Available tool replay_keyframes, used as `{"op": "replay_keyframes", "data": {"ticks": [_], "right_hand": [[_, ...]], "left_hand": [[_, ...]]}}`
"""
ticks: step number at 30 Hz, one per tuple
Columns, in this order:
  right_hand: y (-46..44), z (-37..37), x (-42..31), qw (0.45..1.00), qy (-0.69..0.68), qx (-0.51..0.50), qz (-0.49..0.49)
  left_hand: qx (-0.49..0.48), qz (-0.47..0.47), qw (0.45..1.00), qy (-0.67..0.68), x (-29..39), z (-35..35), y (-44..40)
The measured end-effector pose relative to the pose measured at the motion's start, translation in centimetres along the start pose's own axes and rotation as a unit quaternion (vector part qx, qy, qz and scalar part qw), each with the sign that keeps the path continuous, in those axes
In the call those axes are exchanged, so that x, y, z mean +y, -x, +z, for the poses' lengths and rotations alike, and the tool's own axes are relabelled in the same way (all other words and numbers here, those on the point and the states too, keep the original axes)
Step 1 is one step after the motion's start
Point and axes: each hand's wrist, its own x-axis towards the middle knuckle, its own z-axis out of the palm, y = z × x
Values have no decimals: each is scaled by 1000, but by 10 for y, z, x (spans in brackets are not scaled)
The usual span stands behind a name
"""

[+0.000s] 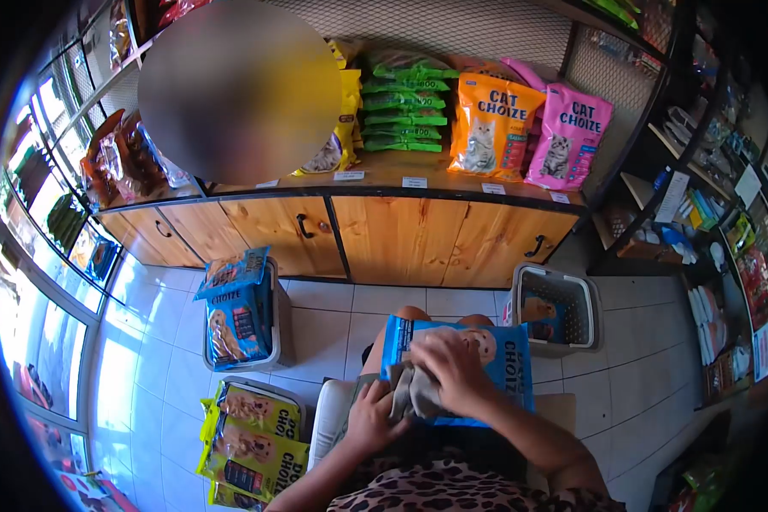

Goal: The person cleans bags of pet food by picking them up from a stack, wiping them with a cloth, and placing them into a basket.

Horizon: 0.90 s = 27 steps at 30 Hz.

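A blue Dog Choize bag (508, 367) lies across the person's lap, its lettering turned sideways. Over its left part is a crumpled grey-beige cloth (416, 391). My right hand (452, 363) is closed on the upper part of this cloth, above the bag. Lower and to the left, my left hand (374, 418) grips the cloth's other end beside the bag's edge. Both hands partly cover the dog picture.
Left on the tiled floor, a basket (279, 316) holds blue bags; below it are yellow-green dog food bags (247, 444). Another grey basket (584, 316) with a blue bag stands right. Ahead, a wooden cabinet (397, 239) carries cat food bags (495, 124).
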Motion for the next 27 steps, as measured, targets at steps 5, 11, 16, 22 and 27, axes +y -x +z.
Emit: {"op": "replay_keyframes", "data": {"ticks": [5,11,16,22,27], "right_hand": [[33,11,-45,914,-402,36,49],[40,17,-11,890,-411,104,167],[-3,13,14,978,-85,174,80],[-6,17,60,992,100,22,69],[39,-19,139,892,291,87,334]], "left_hand": [[320,-82,909,254,32,16,-7],[116,63,890,437,19,27,-48],[129,36,964,230,-7,29,-61],[116,-74,980,144,-20,46,-45],[114,-68,980,147,-15,37,-63]]}}
